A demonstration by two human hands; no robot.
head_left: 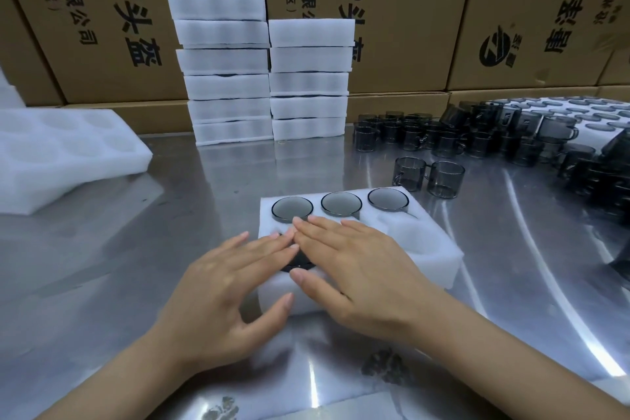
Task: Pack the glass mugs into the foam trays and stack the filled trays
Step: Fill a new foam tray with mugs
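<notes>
**Flat Hands on the Foam**

Both hands lie flat with straight fingers: left hand and right hand press side by side on the near row of the white foam tray, fingertips touching, gripping nothing. A dark rim peeks out between them. Soft, matte foam, rounded pockets; the near-right pocket sits unfilled. Along the far row, three smoky glass mugs sit sunk to their round rims. Brushed steel table gleams, with bare room to the left. Beyond the tray, two loose mugs stand touching. Further right, a crowd of mugs. Far left, an unfilled tray. At the back, two stacks of filled trays against printed cardboard boxes.
</notes>
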